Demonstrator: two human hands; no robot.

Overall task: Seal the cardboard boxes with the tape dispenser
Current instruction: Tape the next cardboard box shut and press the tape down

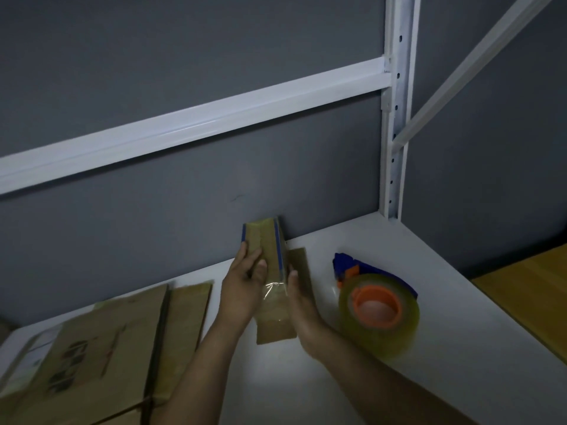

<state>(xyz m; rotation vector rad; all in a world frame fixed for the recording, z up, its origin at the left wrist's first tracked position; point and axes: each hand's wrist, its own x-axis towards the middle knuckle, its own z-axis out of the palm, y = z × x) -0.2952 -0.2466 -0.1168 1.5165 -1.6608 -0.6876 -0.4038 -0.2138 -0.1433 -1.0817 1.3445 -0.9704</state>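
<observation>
Small brown cardboard box with blue stripes along its edges sits upright between both hands, lifted over the white shelf board close to the grey wall. I see a strip of clear tape shining across its front. My left hand grips the box's left side, thumb on the front face. My right hand clasps the right edge, thumb forward, fingers hidden behind. Just right of it, the blue tape dispenser with an orange hub lies on the shelf. Flattened brown cartons lie at the left.
</observation>
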